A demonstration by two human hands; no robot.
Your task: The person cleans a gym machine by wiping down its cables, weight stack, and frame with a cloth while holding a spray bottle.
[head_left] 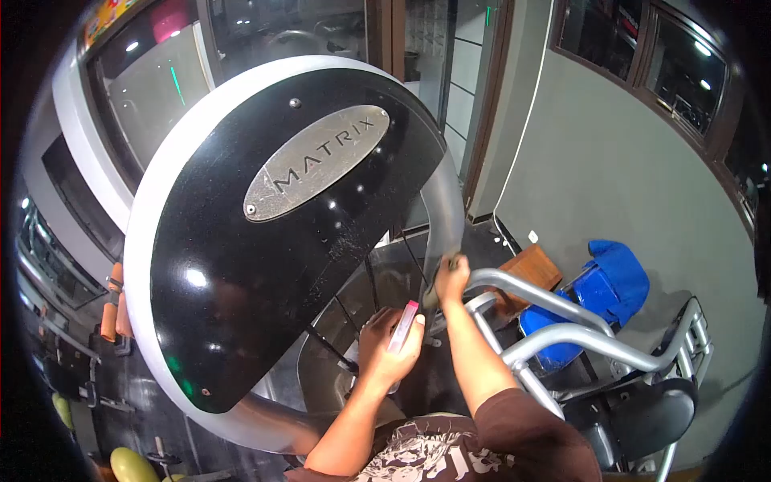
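Note:
In my left hand (385, 349) is a small, clear bottle-like container (402, 328) with a pinkish-red top, my fingers wrapped round it. My right hand (452, 279) is closed on a dark cloth (432, 296), part of which shows beside the fist. That fist is at the curved silver frame tube (444, 210) of a gym machine; whether the cloth presses on the tube is hard to tell. A glossy black panel (265, 265) with an oval MATRIX plate (317, 163) fills the frame to the left of both hands.
Bent silver tubes (554, 299) and a black padded seat (654, 414) stand at my right. Behind them are a blue chair (554, 329) with blue fabric (614, 277) and a brown wooden box (530, 269). Black rods (331, 347) run below the panel.

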